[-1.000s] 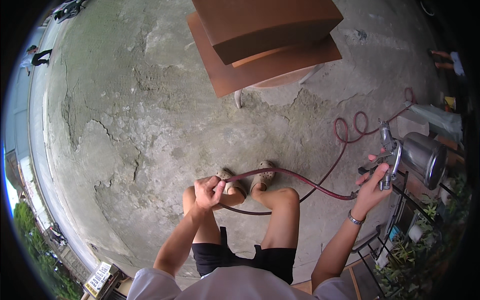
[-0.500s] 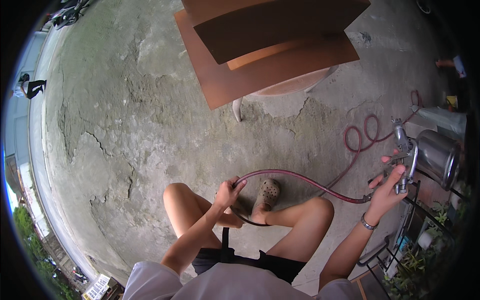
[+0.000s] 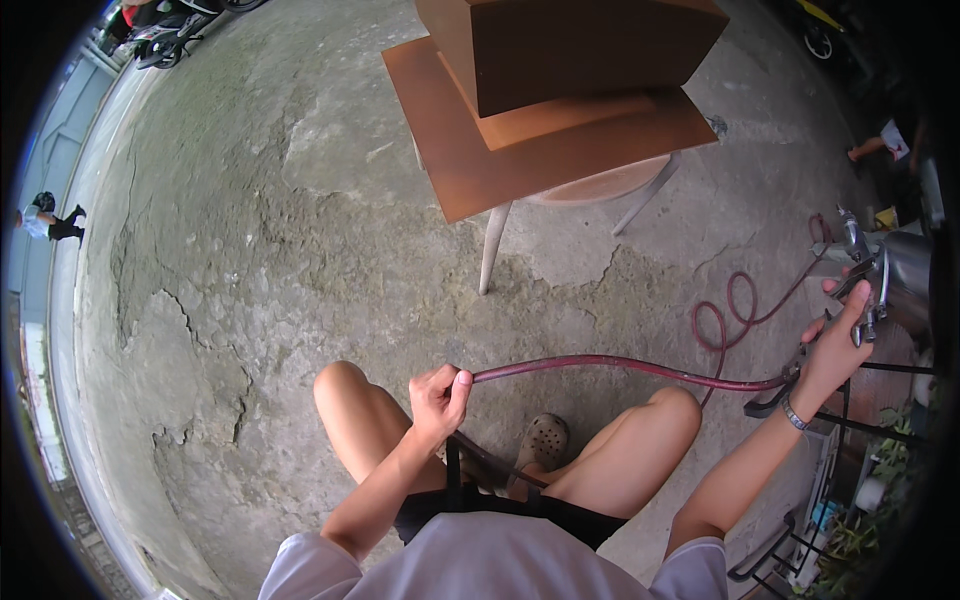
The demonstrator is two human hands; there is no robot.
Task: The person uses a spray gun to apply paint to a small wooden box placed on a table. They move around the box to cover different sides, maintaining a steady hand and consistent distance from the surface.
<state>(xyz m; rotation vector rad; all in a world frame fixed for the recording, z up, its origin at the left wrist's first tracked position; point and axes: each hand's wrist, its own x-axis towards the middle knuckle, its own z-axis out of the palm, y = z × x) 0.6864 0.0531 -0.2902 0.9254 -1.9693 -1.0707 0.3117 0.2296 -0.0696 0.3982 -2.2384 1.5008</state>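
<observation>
At the lower middle, left hand [image 3: 438, 402]: fingers curled into a closed fist around a dark red hose [image 3: 600, 362], thumb lying along it. At the right edge, right hand [image 3: 838, 345]: wrapped around the handle of a metal spray gun [image 3: 888, 275], fingertips showing past the grip; trigger pressed or not, cannot tell. Spray gun: silver cup attached, out at the person's right, hose joined near the hand. Right wrist: one metal band [image 3: 795, 412]. Ahead, well apart from both hands: brown box [image 3: 590, 60] over brown panel [image 3: 460, 180], above a round-seated stool [image 3: 493, 250].
</observation>
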